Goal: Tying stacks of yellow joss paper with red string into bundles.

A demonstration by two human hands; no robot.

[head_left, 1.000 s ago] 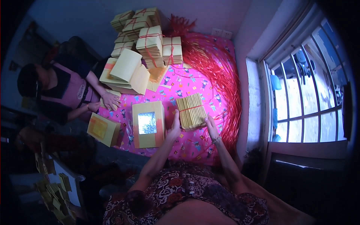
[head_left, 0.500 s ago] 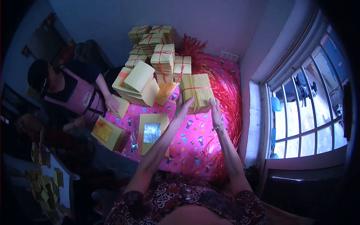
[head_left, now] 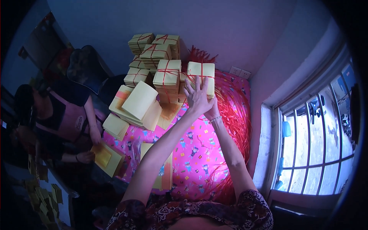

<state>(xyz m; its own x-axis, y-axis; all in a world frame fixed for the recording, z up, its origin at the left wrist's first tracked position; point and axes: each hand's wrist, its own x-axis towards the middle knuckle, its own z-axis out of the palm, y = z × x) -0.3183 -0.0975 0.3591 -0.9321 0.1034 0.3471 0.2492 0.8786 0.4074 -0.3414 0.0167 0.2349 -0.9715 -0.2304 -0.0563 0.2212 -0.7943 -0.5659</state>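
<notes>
A bundle of yellow paper, tied crosswise with red plastic string, sits at the back of the table beside other bundles. Over its near part lies my left hand, fingers spread apart against the paper and string. My right hand is just behind and right of it, at the bundle's near right corner; its fingers are mostly hidden. Several tied paper bundles are piled to the left. A loose stack of yellow sheets leans in front of them.
A pink patterned cloth covers the table. Red plastic strings trail down its right side, near a barred window. At left, a co-worker's hands touch a paper stack with a gold square. Another paper stack lies partly behind my left forearm.
The bundle has gone from between my hands to the back, and its crossed string now faces up. My left hand has spread over it. The co-worker's hands have moved to the gold-square stack.
</notes>
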